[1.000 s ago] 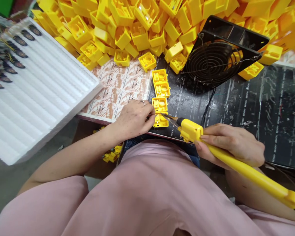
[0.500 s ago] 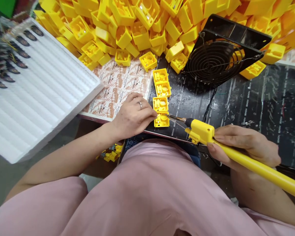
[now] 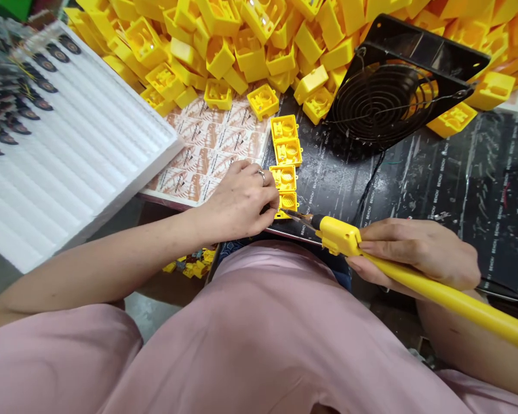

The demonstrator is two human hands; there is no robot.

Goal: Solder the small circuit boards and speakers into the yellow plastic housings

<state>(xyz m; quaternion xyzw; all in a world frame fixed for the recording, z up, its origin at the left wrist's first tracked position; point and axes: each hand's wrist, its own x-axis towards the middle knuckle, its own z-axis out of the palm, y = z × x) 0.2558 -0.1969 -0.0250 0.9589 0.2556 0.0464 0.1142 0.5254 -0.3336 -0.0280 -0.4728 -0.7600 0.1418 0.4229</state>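
Observation:
My right hand (image 3: 418, 253) is wrapped around a yellow soldering iron (image 3: 341, 234), which slants down to the left. Its metal tip meets the near left corner of the closest yellow plastic case (image 3: 289, 201). Over the left side of that case, my left hand (image 3: 242, 198) has its fingers curled and pressed together. They cover part of the case, and whatever is between the fingertips cannot be made out. Several open cases (image 3: 284, 177) stand in a column running away from me, with round perforated grilles inside.
Behind them lies a large heap of yellow cases (image 3: 250, 57). A black fan (image 3: 375, 106) with a wire guard stands at the right, its cable trailing over the dark bench (image 3: 449, 184). To the left, a ribbed white foam tray (image 3: 82, 167) carries small round wired parts (image 3: 57, 53).
The soldering iron has moved left and slightly down, its tip shifting from the case's grille side to its near left corner. My left hand has shifted slightly right, over the case.

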